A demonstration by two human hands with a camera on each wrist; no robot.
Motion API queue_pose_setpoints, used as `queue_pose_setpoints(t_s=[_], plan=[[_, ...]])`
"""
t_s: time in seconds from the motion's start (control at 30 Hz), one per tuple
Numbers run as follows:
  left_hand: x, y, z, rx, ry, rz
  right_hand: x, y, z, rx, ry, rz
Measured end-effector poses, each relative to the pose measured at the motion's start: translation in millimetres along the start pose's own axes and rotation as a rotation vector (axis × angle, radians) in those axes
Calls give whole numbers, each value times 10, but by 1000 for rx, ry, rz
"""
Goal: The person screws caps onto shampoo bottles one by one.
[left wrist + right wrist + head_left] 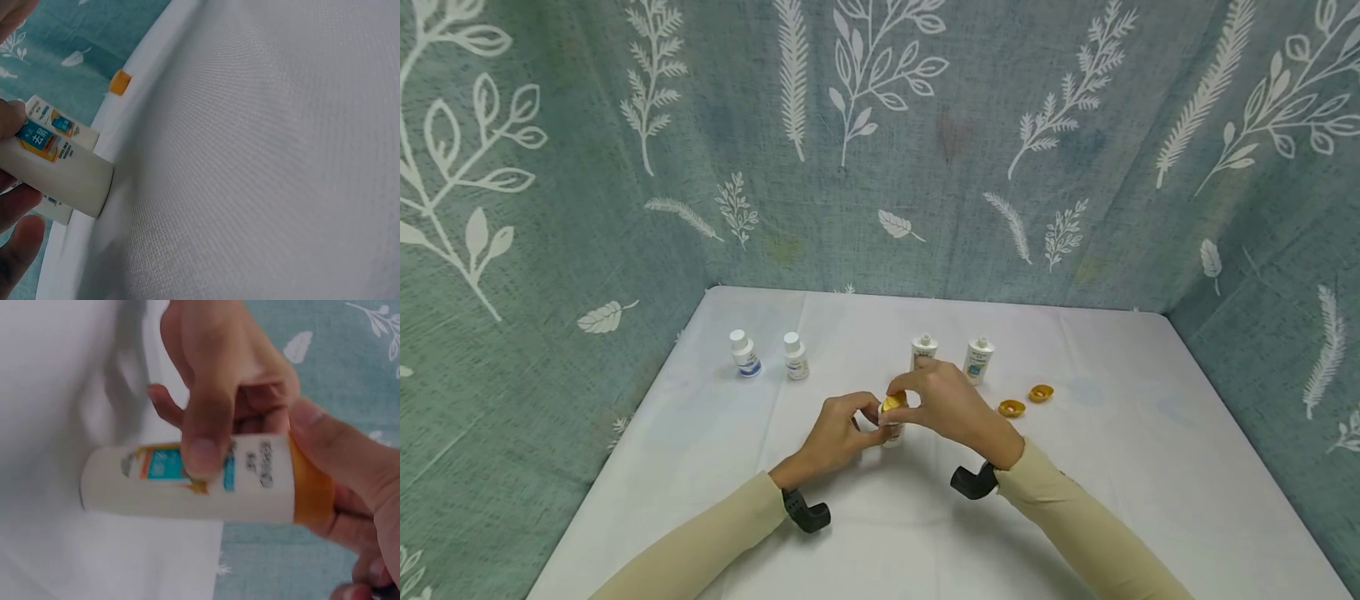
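My left hand (838, 429) grips a white bottle (262, 506) with a blue and orange label, its thumb across the label in the right wrist view. At the bottle's top sits an orange cap (312, 487). My right hand (947, 404) pinches this cap between thumb and fingers. The bottle stands nearly upright, its base close to the tabletop. Just beyond my hands stand two more white bottles, one (923, 343) partly hidden by my right hand, the other (978, 360) to its right; both show bare narrow necks.
Two loose orange caps, one nearer (1011, 408) and one farther (1041, 392), lie on the white-covered table (1150, 467) to the right. Two small white-capped bottles, a left one (746, 355) and a right one (796, 358), stand at the back left. A patterned green curtain (955, 208) surrounds the table.
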State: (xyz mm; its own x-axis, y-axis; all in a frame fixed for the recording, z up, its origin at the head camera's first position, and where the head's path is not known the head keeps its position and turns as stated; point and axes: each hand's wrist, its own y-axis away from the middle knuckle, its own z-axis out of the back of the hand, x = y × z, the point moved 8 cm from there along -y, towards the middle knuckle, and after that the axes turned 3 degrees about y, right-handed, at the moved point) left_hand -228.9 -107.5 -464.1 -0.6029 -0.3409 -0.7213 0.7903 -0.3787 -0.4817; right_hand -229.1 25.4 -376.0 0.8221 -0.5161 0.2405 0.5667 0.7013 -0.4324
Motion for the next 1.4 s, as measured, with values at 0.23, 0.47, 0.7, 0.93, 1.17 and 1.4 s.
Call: queue_pose_setpoints(t_s=[0.23,0.47,0.7,0.93,1.17,1.4], plan=[[17,0,-6,3,10,8,-97,21,-47,72,-99,-77],[27,0,-20,9,11,23,-212,78,-85,140,-236,-117],[-6,2,-23,-2,3,14,-165,75,-89,82,-218,-173],[-19,-6,-15,-21,-17,-2,-133,85,-70,11,-179,-220],[-13,-10,-12,-22,-23,-10,-132,95,-66,4,-178,-226],[16,2,-27,-3,-9,56,-232,141,-95,71,-225,-283]])
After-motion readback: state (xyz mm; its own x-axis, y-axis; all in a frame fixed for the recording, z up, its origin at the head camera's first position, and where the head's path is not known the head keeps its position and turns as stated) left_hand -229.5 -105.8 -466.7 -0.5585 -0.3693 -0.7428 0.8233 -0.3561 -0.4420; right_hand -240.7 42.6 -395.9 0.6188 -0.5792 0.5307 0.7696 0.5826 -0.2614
